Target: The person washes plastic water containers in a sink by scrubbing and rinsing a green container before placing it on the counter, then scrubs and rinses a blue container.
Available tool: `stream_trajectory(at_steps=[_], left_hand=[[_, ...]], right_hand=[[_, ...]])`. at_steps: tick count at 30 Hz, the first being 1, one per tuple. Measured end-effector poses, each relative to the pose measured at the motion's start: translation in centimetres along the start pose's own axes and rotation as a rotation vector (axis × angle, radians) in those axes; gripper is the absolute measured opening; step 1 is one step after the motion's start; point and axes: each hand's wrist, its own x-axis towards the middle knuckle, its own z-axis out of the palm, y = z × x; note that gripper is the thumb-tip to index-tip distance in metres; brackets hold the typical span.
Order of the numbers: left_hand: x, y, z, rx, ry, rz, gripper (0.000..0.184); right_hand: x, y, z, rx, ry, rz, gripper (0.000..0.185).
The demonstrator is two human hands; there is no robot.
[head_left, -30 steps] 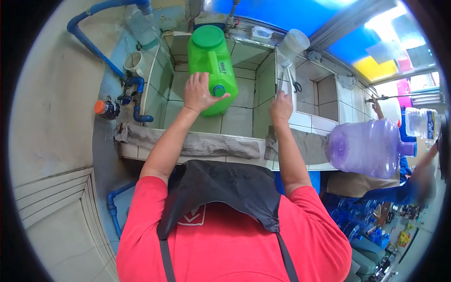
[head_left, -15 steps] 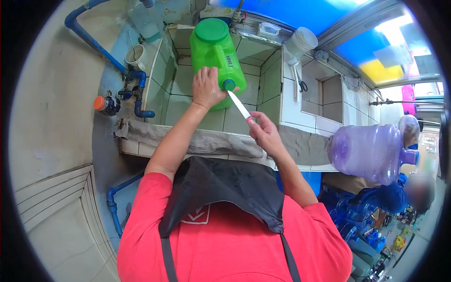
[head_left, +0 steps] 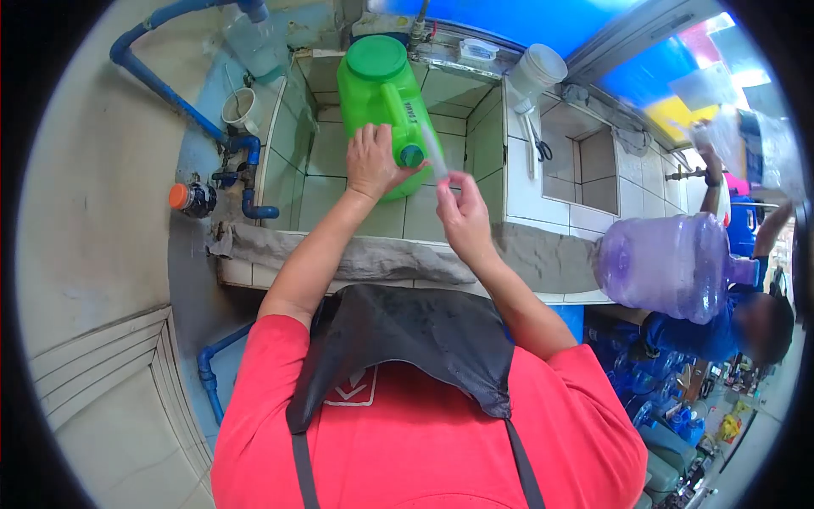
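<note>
A green plastic jug [head_left: 352, 93] with a wide green lid and a side handle rests in the tiled sink [head_left: 326, 197]. Its small round cap [head_left: 411, 155] points toward me. My left hand [head_left: 370, 165] grips the jug beside this cap, its fingers over the jug's body and the thumb below the cap. In my right hand [head_left: 463, 214] is a knife [head_left: 434, 153], pinched by the handle. The blade is smeared by motion and stands upright along the jug's right side, close to the cap. Whether it touches the jug, I cannot tell.
A grey cloth [head_left: 356, 257] covers the sink's front edge. To the right lies a large purple-tinted water bottle [head_left: 661, 259]. Scissors [head_left: 543, 151] and a clear container [head_left: 536, 75] are by the smaller basin. A co-worker [head_left: 721, 331] is at the far right, arms raised.
The knife has swung from pointing at the cap to upright beside the jug, my right hand shifting slightly left and up. The co-worker's arms now reach up around a clear object.
</note>
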Motion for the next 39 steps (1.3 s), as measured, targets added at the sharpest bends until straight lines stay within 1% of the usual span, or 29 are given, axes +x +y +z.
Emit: stream_trajectory(at_steps=[2, 3, 4, 6, 7, 8, 10, 11, 12, 13, 14, 15, 17, 18, 19, 20, 22, 23, 24, 26, 28, 29, 31, 32, 34, 35, 37, 38, 39], left_hand=[[-0.4, 0.5, -0.2, -0.008, 0.024, 0.021, 0.084], [-0.5, 0.7, -0.4, -0.010, 0.045, 0.033, 0.083], [-0.5, 0.5, -0.7, -0.019, 0.050, 0.051, 0.083], [-0.2, -1.0, -1.5, -0.115, -0.020, 0.110, 0.081], [0.1, -1.9, -2.3, -0.122, -0.071, 0.163, 0.082], [0.6, -3.1, -3.3, -0.125, -0.119, 0.211, 0.084], [1.6, -6.2, -4.8, -0.170, -0.196, 0.386, 0.088], [2.5, -7.3, -5.8, -0.171, -0.195, 0.384, 0.088], [3.5, -8.2, -7.0, -0.135, -0.208, 0.488, 0.086], [4.3, -9.1, -7.9, -0.099, -0.223, 0.590, 0.086], [5.0, -10.1, -8.6, -0.097, -0.222, 0.583, 0.086], [5.7, -11.1, -9.2, -0.037, -0.260, 0.546, 0.081], [6.8, -12.8, -9.7, 0.026, -0.295, 0.507, 0.078], [7.2, -13.4, -9.9, 0.044, -0.430, 0.405, 0.071], [7.6, -13.8, -9.9, 0.061, -0.563, 0.297, 0.065], [8.2, -14.3, -9.9, 0.066, -0.564, 0.286, 0.065], [9.7, -15.1, -10.8, -0.172, -0.698, 0.219, 0.048], [9.9, -15.0, -10.9, -0.242, -0.676, 0.189, 0.030], [10.2, -14.8, -11.0, -0.224, -0.671, 0.155, 0.030], [11.2, -14.5, -11.2, -0.084, -0.767, 0.241, 0.022], [12.1, -14.1, -11.1, 0.053, -0.758, 0.349, 0.014], [12.6, -14.0, -11.0, 0.064, -0.755, 0.327, 0.014], [13.4, -13.5, -10.8, 0.241, -0.781, 0.443, 0.008], [13.6, -13.2, -10.7, 0.244, -0.779, 0.429, 0.008], [14.0, -12.5, -10.5, 0.317, -0.799, 0.393, 0.002], [14.3, -12.1, -10.4, 0.319, -0.792, 0.382, 0.002], [14.8, -12.1, -10.3, 0.318, -0.913, 0.327, 0.004], [14.8, -12.6, -10.4, 0.321, -0.907, 0.316, 0.004], [14.7, -13.3, -10.1, 0.243, -0.902, 0.331, 0.005]], right_hand=[[2.9, 0.0, 0.6, -0.038, 0.276, -0.304, 0.025], [3.3, -1.6, 1.0, 0.019, 0.298, -0.402, 0.024], [3.9, -1.9, 1.0, 0.019, 0.317, -0.410, 0.024], [5.4, -2.1, 0.1, -0.129, 0.368, -0.675, 0.020], [5.9, -2.2, -1.3, -0.344, 0.401, -0.732, 0.018], [6.4, -1.9, -2.6, -0.353, 0.413, -0.741, 0.018], [7.5, -0.1, -5.1, -0.633, 0.647, -0.647, 0.018], [7.7, 0.7, -6.6, -0.810, 0.713, -0.618, 0.017], [8.0, 2.4, -8.3, -0.812, 0.709, -0.617, 0.017], [8.5, 4.5, -10.1, -0.988, 0.719, -0.546, 0.019], [9.0, 6.3, -11.5, -1.163, 0.726, -0.475, 0.022], [9.5, 7.6, -12.4, -1.162, 0.720, -0.479, 0.022], [10.3, 9.4, -13.5, -1.294, 0.724, -0.328, 0.025], [10.6, 9.4, -13.7, -1.292, 0.721, -0.331, 0.025], [10.9, 9.4, -13.8, -1.323, 0.822, -0.429, 0.026], [11.2, 9.4, -13.8, -1.348, 0.920, -0.530, 0.027], [12.5, 9.8, -14.4, -1.352, 0.916, -0.495, 0.029], [13.4, 10.1, -14.0, -1.363, 0.917, -0.458, 0.032], [13.9, 9.0, -12.6, -1.350, 0.886, -0.482, 0.032], [14.0, 3.9, -9.5, -1.181, 0.851, -0.669, 0.036], [14.4, -0.1, -5.5, -1.051, 0.553, -0.892, 0.051], [15.0, -1.5, -3.7, -0.972, 0.375, -0.991, 0.057], [15.7, -3.8, 0.2, -1.011, 0.084, -1.075, 0.078], [16.3, -4.5, 2.1, -1.009, 0.072, -1.084, 0.078], [17.8, -5.8, 5.3, -1.095, -0.194, -1.110, 0.100], [18.6, -5.7, 6.5, -1.096, -0.202, -1.121, 0.100], [19.5, -5.6, 8.5, -1.212, -0.229, -1.015, 0.116], [19.8, -5.6, 8.8, -1.211, -0.236, -1.027, 0.116], [19.6, -6.1, 8.8, -1.237, -0.251, -0.969, 0.118]])
